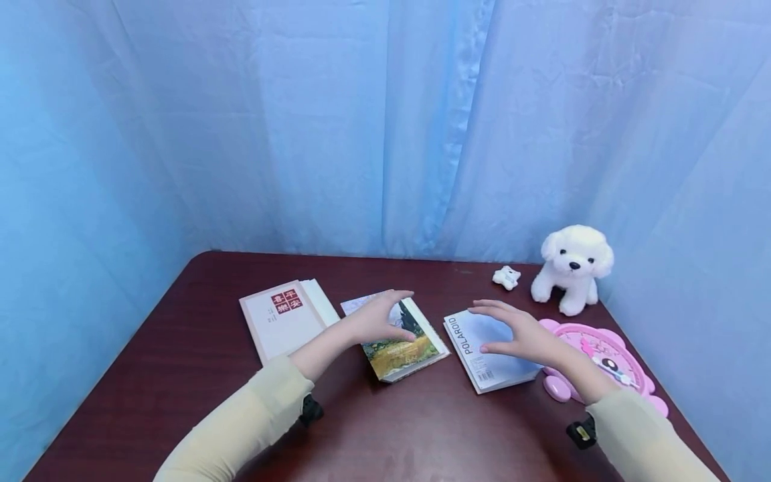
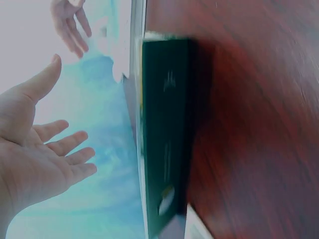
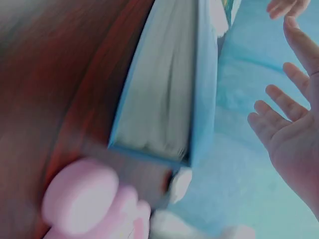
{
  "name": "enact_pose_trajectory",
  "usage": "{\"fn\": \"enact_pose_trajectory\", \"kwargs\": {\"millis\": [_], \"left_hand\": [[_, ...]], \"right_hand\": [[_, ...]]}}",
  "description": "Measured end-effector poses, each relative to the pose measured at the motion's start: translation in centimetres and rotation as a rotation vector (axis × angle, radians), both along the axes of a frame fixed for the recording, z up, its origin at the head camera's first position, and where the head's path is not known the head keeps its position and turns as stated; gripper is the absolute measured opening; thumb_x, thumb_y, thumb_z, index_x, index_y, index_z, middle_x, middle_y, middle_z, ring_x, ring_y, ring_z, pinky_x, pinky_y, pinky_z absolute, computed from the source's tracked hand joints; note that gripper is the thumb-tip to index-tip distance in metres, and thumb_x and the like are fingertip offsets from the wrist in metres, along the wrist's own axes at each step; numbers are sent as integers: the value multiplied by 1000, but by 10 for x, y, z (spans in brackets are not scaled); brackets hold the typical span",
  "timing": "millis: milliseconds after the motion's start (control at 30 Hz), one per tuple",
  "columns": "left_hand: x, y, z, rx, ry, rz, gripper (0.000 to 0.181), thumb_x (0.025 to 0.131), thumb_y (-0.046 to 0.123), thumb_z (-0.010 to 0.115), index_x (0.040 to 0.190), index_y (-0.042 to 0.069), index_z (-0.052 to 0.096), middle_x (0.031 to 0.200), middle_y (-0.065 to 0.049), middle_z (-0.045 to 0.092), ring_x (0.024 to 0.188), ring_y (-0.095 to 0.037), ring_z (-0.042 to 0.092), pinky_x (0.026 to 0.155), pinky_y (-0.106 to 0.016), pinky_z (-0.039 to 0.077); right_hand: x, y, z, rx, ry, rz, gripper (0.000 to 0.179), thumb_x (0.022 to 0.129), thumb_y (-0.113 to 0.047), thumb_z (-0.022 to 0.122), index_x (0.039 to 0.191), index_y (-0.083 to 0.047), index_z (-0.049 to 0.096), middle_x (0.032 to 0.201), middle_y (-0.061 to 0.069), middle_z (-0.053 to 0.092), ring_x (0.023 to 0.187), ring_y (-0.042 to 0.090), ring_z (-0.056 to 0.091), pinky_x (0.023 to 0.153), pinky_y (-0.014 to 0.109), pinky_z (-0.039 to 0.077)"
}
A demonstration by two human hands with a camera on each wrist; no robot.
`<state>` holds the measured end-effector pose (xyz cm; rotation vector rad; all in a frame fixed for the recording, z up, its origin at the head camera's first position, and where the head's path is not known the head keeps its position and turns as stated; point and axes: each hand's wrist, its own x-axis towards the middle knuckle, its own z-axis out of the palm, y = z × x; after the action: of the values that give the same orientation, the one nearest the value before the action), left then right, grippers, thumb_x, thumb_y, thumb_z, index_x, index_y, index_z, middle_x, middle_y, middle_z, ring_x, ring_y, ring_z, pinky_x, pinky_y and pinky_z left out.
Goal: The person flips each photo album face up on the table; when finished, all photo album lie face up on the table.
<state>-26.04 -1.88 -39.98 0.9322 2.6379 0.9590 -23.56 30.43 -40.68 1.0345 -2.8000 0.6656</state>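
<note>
My left hand (image 1: 381, 318) hovers over a thick book with a painted landscape cover (image 1: 397, 358); its thumb and fingers are spread and hold nothing. The left wrist view shows that book's dark green spine (image 2: 167, 119) below and apart from the palm. My right hand (image 1: 521, 337) is above a pale blue book marked POLAROID (image 1: 476, 348), fingers spread and nothing held. From the right wrist, the page edges of the blue book (image 3: 159, 89) face the camera, with the hand (image 3: 294, 114) off to the side.
A cream book with red characters (image 1: 277, 335) lies at the left, overlapping another pale book. To the right are a pink clock (image 1: 602, 355), a white plush dog (image 1: 572, 268) and a small white bear-like figure (image 1: 506, 277). Blue curtains (image 1: 301, 134) surround the dark red table (image 1: 385, 428).
</note>
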Motion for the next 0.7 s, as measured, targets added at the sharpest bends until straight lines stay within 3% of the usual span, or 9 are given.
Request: {"fn": "enact_pose_trajectory", "kwargs": {"millis": [133, 233, 433, 700], "left_hand": [[1, 20, -3, 15, -36, -16, 86, 79, 40, 76, 148, 11, 32, 150, -6, 36, 139, -22, 31, 110, -40, 31], [0, 32, -8, 39, -60, -25, 87, 78, 42, 75, 148, 13, 32, 150, -4, 35, 138, -20, 32, 109, -38, 33], [-4, 51, -13, 92, -98, -37, 84, 81, 40, 74, 148, 15, 31, 151, -4, 34, 139, -19, 31, 109, -37, 34], [-12, 70, -22, 94, -118, -31, 83, 81, 41, 73, 148, 17, 31, 151, -2, 33, 139, -18, 31, 108, -36, 34]], "right_hand": [[5, 19, -1, -15, -19, -31, 68, 75, -36, 79, 134, -13, 53, 139, 8, 48, 126, 24, 45, 99, 14, 36], [9, 33, -4, -26, -35, -46, 70, 76, -36, 79, 136, -13, 51, 140, 10, 48, 126, 25, 45, 98, 5, 28], [16, 62, -11, -40, -34, -98, 73, 74, -34, 80, 137, -11, 50, 141, 12, 45, 129, 16, 40, 95, 1, 24], [17, 90, -21, -67, -60, -153, 77, 73, -33, 81, 139, -15, 47, 139, 7, 48, 125, -7, 34, 92, -1, 23]]}}
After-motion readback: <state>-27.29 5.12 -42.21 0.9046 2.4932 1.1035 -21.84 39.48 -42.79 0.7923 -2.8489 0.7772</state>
